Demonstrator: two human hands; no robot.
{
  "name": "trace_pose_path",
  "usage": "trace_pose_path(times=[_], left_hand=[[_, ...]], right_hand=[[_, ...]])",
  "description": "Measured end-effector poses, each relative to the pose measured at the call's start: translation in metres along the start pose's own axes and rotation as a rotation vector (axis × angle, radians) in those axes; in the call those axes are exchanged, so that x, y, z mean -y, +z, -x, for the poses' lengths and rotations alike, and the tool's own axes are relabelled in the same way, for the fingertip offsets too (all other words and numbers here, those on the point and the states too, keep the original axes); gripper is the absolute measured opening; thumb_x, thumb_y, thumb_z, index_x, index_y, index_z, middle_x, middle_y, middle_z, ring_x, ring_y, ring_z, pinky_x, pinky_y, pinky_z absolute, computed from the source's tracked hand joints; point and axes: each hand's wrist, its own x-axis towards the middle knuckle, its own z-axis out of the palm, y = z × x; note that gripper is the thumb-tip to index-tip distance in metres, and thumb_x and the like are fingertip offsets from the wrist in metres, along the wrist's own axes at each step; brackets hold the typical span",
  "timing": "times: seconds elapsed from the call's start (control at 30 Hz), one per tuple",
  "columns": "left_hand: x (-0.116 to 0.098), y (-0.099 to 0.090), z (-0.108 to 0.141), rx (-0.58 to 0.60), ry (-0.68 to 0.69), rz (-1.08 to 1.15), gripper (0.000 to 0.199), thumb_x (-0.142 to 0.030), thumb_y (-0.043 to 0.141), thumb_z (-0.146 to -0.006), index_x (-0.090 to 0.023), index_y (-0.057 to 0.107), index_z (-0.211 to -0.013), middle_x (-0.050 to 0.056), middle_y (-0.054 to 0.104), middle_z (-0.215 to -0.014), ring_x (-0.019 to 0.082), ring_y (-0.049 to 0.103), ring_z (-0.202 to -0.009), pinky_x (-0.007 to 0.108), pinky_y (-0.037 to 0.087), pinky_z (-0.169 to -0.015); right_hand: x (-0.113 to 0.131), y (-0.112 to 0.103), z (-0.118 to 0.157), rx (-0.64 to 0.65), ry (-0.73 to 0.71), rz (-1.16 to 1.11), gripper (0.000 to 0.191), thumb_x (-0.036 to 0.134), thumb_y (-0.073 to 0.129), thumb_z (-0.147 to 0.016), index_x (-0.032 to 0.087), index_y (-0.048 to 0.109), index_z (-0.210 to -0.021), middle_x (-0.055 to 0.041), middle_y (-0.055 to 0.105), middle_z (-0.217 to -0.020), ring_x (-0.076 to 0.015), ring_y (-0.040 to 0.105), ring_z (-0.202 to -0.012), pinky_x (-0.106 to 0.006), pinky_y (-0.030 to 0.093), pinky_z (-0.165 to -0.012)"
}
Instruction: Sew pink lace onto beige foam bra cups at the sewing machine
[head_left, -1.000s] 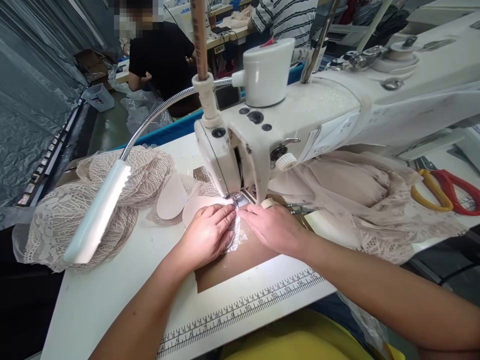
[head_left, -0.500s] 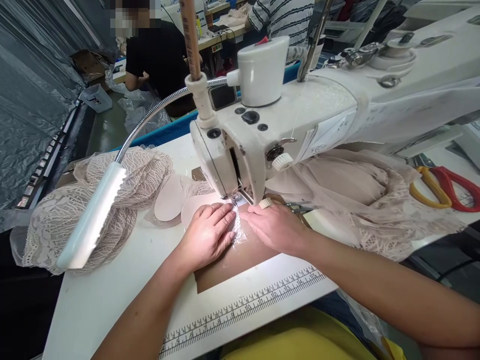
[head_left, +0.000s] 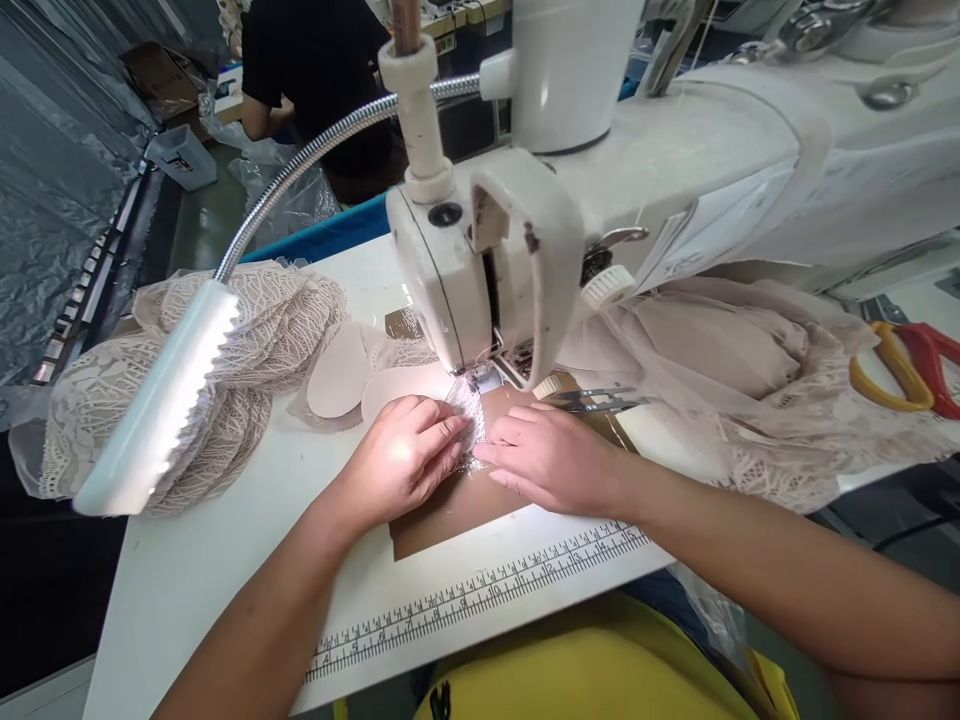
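Note:
Under the needle area of a white sewing machine lies a small strip of pale lace. My left hand is at its left edge, thumb and fingers pressed together on the lace. From the right, my right hand pinches the strip's near end with curled fingers. Both hands rest over a brown plate on the white table. Pale fabric cups lie behind my left hand and join the lace near the needle. Dark snips lie just beyond my right hand.
Stacked lace pieces lie at left below a lit lamp. Sheer beige fabric and scissors with red and yellow handles are at right. A ruler strip lines the front edge. A person in black sits beyond.
The view has moved closer to the machine. My left fingers have drawn back from lying flat into a pinch. My right hand has moved nearer the strip's near end, its fingers now curled.

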Motion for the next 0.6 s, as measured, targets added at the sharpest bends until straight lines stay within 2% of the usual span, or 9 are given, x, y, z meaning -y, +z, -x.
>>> trace_pose_path(times=[0.13,0.3,0.43,0.53,0.6], left_hand=[[-0.002,-0.006,0.001,0.063,-0.003,0.044,0.028,-0.027,0.046,-0.092,-0.016,0.062,-0.112,0.01,0.06,-0.092,0.02,0.054,-0.085,0.035,0.045,-0.076],[-0.002,-0.01,0.002,0.088,0.014,0.079,0.028,-0.027,0.046,-0.092,-0.016,0.062,-0.111,0.01,0.06,-0.09,0.019,0.054,-0.082,0.034,0.045,-0.075],[-0.002,-0.011,0.002,0.1,0.003,0.094,0.028,-0.029,0.045,-0.092,-0.017,0.062,-0.112,0.01,0.06,-0.09,0.02,0.055,-0.084,0.034,0.046,-0.075],[-0.001,-0.011,0.001,0.112,0.003,0.096,0.028,-0.029,0.044,-0.093,-0.016,0.063,-0.11,0.01,0.06,-0.088,0.02,0.056,-0.084,0.034,0.046,-0.075],[0.0,-0.01,0.002,0.12,0.003,0.096,0.028,-0.029,0.045,-0.092,-0.016,0.063,-0.108,0.009,0.06,-0.086,0.02,0.056,-0.083,0.034,0.046,-0.075]], right_hand=[[0.005,0.0,-0.001,0.015,-0.009,0.021,0.021,0.033,0.048,-0.09,0.018,0.061,-0.099,-0.0038,0.058,-0.085,-0.0175,0.04,-0.073,-0.031,0.026,-0.066],[0.004,0.003,0.0,-0.024,-0.022,0.023,0.019,0.028,0.049,-0.09,0.018,0.062,-0.099,-0.0043,0.059,-0.083,-0.0171,0.043,-0.071,-0.03,0.028,-0.064],[0.002,0.003,-0.002,-0.187,0.021,0.02,0.022,0.017,0.043,-0.091,0.016,0.065,-0.093,-0.0039,0.059,-0.076,-0.0152,0.048,-0.069,-0.028,0.035,-0.065],[0.002,0.003,-0.008,-0.328,0.073,0.065,0.024,0.018,0.042,-0.093,0.015,0.066,-0.093,-0.0046,0.061,-0.076,-0.015,0.052,-0.07,-0.028,0.039,-0.066],[0.003,0.004,-0.013,-0.37,0.066,0.102,0.023,0.018,0.044,-0.093,0.015,0.066,-0.092,-0.0043,0.061,-0.075,-0.015,0.052,-0.07,-0.027,0.04,-0.066]])
